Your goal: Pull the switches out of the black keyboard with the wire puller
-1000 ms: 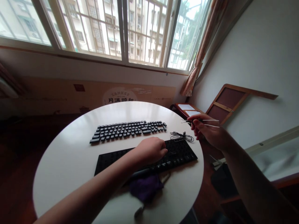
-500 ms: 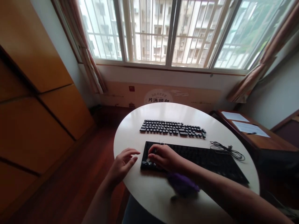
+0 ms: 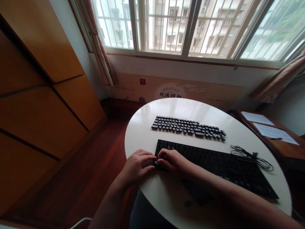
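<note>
A black keyboard (image 3: 209,157) lies on the round white table (image 3: 164,206), most of its keycaps off and a few left at its near left corner. My right hand (image 3: 175,160) bends over that end, thumb and fingers pinched on a small wire keycap puller (image 3: 170,148), whose thin wires stick up above the knuckles. What its lower end touches is hidden by the fingers. At the keyboard's left edge, my left hand (image 3: 140,163) has its thumb and fingertips against the corner. Beyond the keyboard, removed keycaps (image 3: 188,127) stand in rows.
A coiled black cable (image 3: 254,156) rests near the keyboard's far right end. Something dark and unclear (image 3: 197,190) lies under my right forearm. Papers and a pen (image 3: 276,138) are on a brown desk (image 3: 286,151) to the right. A wooden cabinet (image 3: 40,111) stands left.
My left hand has moved right, from beside the keyboard onto its left corner. My right hand stays pinched at the left end. The view has shifted, so the table sits further right.
</note>
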`<state>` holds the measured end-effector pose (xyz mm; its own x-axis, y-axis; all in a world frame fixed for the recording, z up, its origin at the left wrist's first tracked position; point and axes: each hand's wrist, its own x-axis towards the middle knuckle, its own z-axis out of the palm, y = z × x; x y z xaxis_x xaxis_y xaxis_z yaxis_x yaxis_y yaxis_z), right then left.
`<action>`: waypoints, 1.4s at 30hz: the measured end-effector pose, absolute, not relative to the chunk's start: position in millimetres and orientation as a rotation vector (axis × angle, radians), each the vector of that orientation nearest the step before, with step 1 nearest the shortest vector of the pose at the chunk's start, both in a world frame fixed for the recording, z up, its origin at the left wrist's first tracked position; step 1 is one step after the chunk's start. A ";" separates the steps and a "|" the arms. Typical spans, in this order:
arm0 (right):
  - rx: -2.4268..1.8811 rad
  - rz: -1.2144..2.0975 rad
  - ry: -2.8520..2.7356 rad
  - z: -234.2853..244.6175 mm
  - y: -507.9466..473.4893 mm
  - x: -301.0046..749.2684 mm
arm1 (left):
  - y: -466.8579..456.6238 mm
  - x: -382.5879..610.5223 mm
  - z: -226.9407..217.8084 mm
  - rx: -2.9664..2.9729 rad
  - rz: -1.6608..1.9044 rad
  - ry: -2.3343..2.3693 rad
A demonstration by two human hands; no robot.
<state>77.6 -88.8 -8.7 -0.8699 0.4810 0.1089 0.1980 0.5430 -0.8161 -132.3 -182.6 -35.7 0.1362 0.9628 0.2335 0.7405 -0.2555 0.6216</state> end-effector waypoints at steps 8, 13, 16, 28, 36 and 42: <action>-0.330 0.935 -2.546 -28.3 -91.8 74.2 | -183.4 -129.5 -30.0 2.037 0.844 1.649; -0.411 1.008 -2.461 -28.2 -91.2 74.7 | -184.0 -129.1 -29.0 1.999 0.874 1.659; -0.457 1.013 -2.450 -25.2 -92.7 75.0 | -184.8 -128.8 -28.9 1.940 0.908 1.667; -0.492 1.128 -2.259 -20.0 -95.2 76.8 | -185.6 -121.7 -22.9 1.712 1.065 1.578; -0.412 1.058 -2.248 -14.2 -94.6 78.1 | -176.6 -119.2 -6.3 1.723 0.959 1.658; -0.572 0.988 -2.140 21.6 -79.9 100.7 | -126.8 -152.6 4.0 1.745 1.110 1.711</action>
<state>100.7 -79.9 21.6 -0.6572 0.6320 0.4106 0.0974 0.6115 -0.7853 -152.6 -126.8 4.0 -0.0953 0.9689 0.2283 0.6036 -0.1261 0.7872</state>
